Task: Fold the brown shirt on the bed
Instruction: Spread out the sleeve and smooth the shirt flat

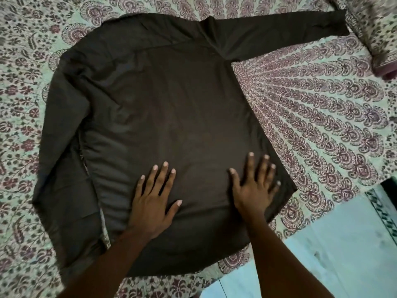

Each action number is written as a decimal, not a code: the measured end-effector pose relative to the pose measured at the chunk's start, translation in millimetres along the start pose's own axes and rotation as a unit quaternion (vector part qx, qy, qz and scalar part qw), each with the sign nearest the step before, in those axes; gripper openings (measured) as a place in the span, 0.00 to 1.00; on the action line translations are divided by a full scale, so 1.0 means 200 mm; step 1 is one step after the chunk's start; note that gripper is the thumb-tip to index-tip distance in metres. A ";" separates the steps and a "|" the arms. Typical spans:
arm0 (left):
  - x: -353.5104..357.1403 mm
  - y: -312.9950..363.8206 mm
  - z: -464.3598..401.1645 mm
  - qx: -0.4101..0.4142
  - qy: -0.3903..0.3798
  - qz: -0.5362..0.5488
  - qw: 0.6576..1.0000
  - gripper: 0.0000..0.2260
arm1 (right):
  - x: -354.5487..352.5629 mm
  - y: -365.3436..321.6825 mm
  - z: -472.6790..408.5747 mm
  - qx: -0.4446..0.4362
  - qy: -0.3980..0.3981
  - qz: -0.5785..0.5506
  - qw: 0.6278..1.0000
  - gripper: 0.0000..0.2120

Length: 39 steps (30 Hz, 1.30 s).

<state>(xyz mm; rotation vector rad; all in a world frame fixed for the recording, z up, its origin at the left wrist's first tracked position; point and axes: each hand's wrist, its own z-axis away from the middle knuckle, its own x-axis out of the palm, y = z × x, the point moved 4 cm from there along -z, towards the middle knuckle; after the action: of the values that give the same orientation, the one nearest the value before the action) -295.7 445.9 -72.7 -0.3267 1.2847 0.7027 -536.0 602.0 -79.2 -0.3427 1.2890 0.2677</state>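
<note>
The brown shirt [163, 100] lies spread flat on the bed, back up, collar end far from me. One long sleeve stretches out to the upper right; the other sleeve runs down along the shirt's left side. My left hand [153, 201] presses flat on the lower part of the shirt, fingers spread. My right hand [255, 186] lies flat on the shirt close to its right edge, fingers straight and spread. Neither hand holds any cloth.
A patterned bedsheet [322, 117] with purple floral and fan motifs covers the bed. A pillow in similar print [380, 33] sits at the upper right. The bed's edge and a pale floor [333, 261] show at the lower right.
</note>
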 end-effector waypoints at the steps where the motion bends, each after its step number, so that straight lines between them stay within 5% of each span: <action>1: 0.01 0.02 0.04 0.000 0.001 0.001 1.000 0.37 | -0.02 0.07 0.00 0.058 -0.003 -0.026 0.998 0.38; 4: 0.05 0.07 0.14 -0.001 0.013 -0.003 1.000 0.37 | -0.08 -0.01 -0.02 0.104 0.051 -0.063 0.991 0.43; 8: 0.13 0.11 0.28 -0.005 0.018 -0.021 1.000 0.37 | 0.01 -0.52 0.21 -0.263 0.035 -0.034 0.964 0.38; 10: 0.16 0.12 0.35 -0.010 0.018 -0.019 1.000 0.37 | 0.11 -0.56 0.34 -0.338 -0.025 -0.018 0.941 0.35; 17: 0.19 0.17 0.59 -0.024 0.021 0.012 0.999 0.37 | 0.06 0.23 0.31 -0.068 0.064 0.018 0.995 0.36; 20: 0.20 0.18 0.64 -0.015 0.029 0.016 0.999 0.36 | 0.04 0.31 0.28 0.039 0.070 -0.032 0.996 0.41; 22: 0.20 0.16 0.65 -0.020 0.036 0.020 0.999 0.36 | 0.03 0.14 0.36 -0.033 0.085 -0.017 0.996 0.41; 26: 0.22 0.11 0.70 -0.063 0.043 0.014 0.997 0.35 | 0.15 -0.18 0.72 -0.349 0.009 0.028 0.937 0.35; 28: 0.24 0.11 0.76 -0.066 0.042 0.012 0.997 0.35 | 0.19 -0.10 0.79 -0.339 0.000 0.032 0.940 0.33; 35: 0.27 0.17 0.96 -0.085 0.061 0.071 0.992 0.30 | 0.14 0.26 0.83 -0.047 0.016 -0.017 0.999 0.42; 39: 0.22 0.07 0.86 -0.140 0.080 0.052 0.986 0.27 | 0.13 -0.08 0.88 -0.233 0.007 -0.016 0.972 0.40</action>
<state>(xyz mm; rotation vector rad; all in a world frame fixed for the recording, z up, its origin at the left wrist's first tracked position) -169.4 570.3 -65.4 -0.5567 1.3627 0.9654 -368.1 657.2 -61.0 -0.7648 1.2258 0.5435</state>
